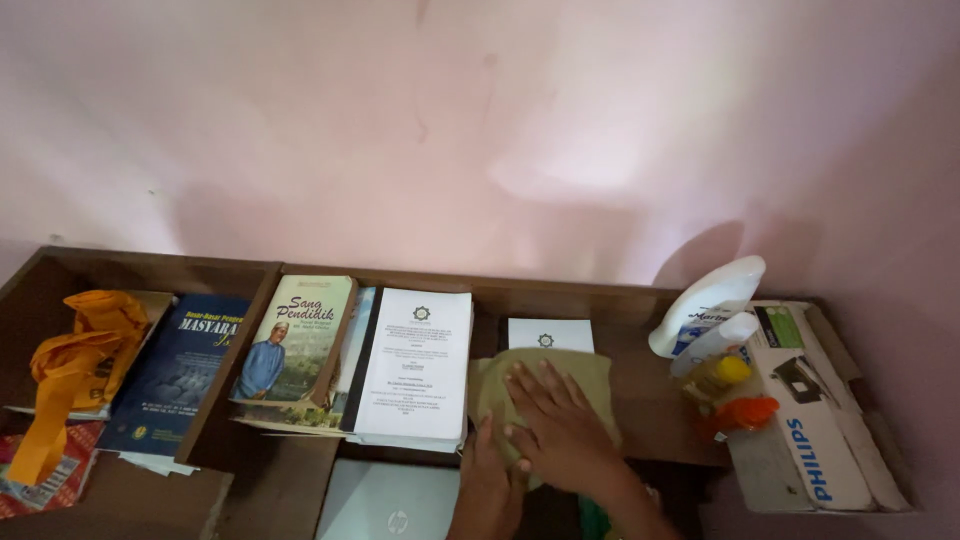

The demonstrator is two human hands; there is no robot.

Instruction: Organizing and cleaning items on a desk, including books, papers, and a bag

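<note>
Item: olive-green folded cloth (580, 375), soft fabric, lying flat on the dark brown wooden shelf top (640, 420), just right of the white bound document with black spine (415, 365) and in front of a small white booklet (550, 333) leaning at the back wall

Risk, my judgement: the cloth lies at the front edge; a sideways sweep could drag it off, or push it against the white document and shift that stack. A wide stroke right could knock the white spray bottle (710, 305) or the small yellow and orange bottles (735, 395) resting by the white cardboard box (810, 420)

My right hand (555, 425): palm down on the cloth, fingers spread and flat, wrist low, forearm coming in from the lower right

My left hand (487, 480): below and left, touching the cloth's near edge at the shelf front; fingers together, whether pinching the fabric I cannot tell

Also present: two paperback books (240, 355) lying left, a yellow-orange fabric strip (75, 365) at far left, a grey laptop lid (390, 505) below
</note>
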